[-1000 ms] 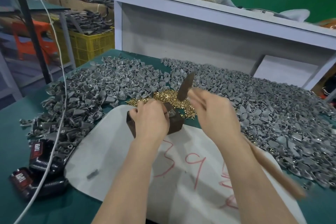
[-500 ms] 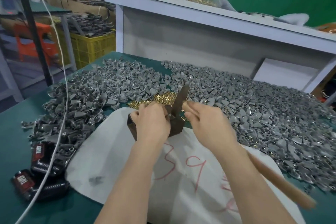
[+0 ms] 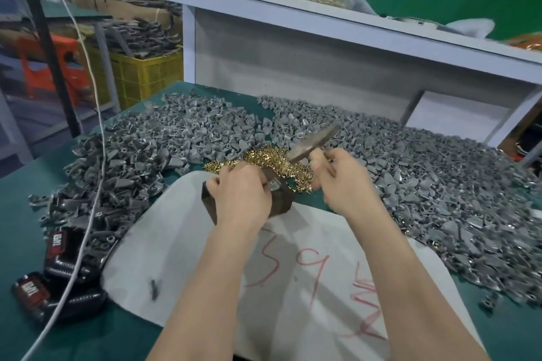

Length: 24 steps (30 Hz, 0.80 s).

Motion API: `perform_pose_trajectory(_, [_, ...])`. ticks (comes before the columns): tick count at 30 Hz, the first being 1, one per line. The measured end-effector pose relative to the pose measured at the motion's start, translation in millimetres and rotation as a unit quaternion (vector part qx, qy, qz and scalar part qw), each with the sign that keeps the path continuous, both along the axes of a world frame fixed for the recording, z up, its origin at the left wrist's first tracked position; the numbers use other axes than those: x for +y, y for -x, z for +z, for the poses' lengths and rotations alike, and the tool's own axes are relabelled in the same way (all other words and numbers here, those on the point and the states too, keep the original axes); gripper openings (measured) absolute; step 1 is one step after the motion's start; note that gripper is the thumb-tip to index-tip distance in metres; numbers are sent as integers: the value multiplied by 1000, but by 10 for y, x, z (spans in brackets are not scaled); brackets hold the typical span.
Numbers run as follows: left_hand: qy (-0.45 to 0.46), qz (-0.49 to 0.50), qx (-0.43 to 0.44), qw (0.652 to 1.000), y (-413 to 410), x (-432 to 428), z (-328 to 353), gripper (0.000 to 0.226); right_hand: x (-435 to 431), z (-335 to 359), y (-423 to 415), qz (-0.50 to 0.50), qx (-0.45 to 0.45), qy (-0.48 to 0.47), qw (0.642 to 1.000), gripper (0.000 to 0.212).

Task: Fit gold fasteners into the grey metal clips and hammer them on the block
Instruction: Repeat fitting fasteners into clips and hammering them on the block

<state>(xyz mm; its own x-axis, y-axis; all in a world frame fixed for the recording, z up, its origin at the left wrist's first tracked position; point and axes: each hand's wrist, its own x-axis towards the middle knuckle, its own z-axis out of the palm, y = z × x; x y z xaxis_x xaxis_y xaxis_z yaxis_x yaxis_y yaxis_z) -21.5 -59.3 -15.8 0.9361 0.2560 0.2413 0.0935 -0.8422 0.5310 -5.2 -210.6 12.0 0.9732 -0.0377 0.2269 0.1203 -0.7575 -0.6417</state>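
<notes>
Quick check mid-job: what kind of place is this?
Probably a factory assembly bench: heaps of grey metal clips cover the table, gold fasteners lie piled behind the block, and a yellow crate holds more parts.

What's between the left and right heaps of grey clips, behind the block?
A small pile of gold fasteners, just beyond the block, seen in the head view.

Green table, heaped grey clips, gold fasteners, white sheet, black packs

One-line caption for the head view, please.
The left hand holds a grey clip on the dark block while the right hand grips a hammer poised above, gold fasteners and clip piles behind.
</notes>
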Motion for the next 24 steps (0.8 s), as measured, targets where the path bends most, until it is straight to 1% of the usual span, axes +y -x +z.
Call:
perform_pose_trajectory(3, [6,-4,-1,1000,-1,-6,3,17,-25,-150,-96,-20,93,-44,994,35])
perform_pose_trajectory(6, [13,-5,-1,1000,6,-6,-3,16,-56,-296,-163,-24,144,-57,988,35])
perform_pose_trajectory(7, [15,-6,-2,1000,11,-5,-2,16,-57,-323,-174,-28,154,-34,987,33])
perform_pose_trajectory(9, [20,-7,-3,1000,20,-6,-4,15,-55,-362,-195,-27,162,64,984,33])
perform_pose_trajectory(11, [29,-10,-10,999,26,-15,-3,15,-28,-381,-186,-35,145,150,977,33])
perform_pose_trajectory(13, [42,-13,-23,999,24,-17,-1,15,4,-359,-147,-57,101,184,976,33])
perform_pose_trajectory(14, [51,-17,-32,998,21,-18,2,14,23,-312,-115,-57,60,168,982,35])
perform_pose_trajectory(15, [61,-22,-43,997,17,-25,7,14,48,-254,-83,-32,21,129,991,37])
perform_pose_trajectory(16, [73,-29,-52,996,13,-34,11,13,87,-193,-63,16,-5,78,997,37])
perform_pose_trajectory(17, [84,-36,-60,994,9,-45,16,14,142,-131,-50,73,-6,31,997,34])
perform_pose_trajectory(18, [95,-43,-64,992,4,-53,22,15,203,-85,-40,125,10,3,992,26])
perform_pose_trajectory(19, [109,-47,-69,990,-3,-58,28,16,243,-55,-49,152,21,-12,988,17])
perform_pose_trajectory(20, [130,-47,-76,987,-9,-55,34,18,260,-29,-86,145,8,-36,989,10])
perform_pose_trajectory(21, [162,-40,-88,982,-15,-42,39,21,247,-2,-159,98,-25,-72,992,9])
perform_pose_trajectory(22, [205,-26,-104,973,-21,-20,45,25,205,34,-259,17,-61,-113,992,15])
perform_pose_trajectory(23, [254,-6,-125,959,-27,8,55,27,152,78,-361,-75,-80,-152,982,32])
perform_pose_trajectory(24, [305,17,-147,941,-37,36,62,26,94,112,-456,-151,-63,-170,972,53])
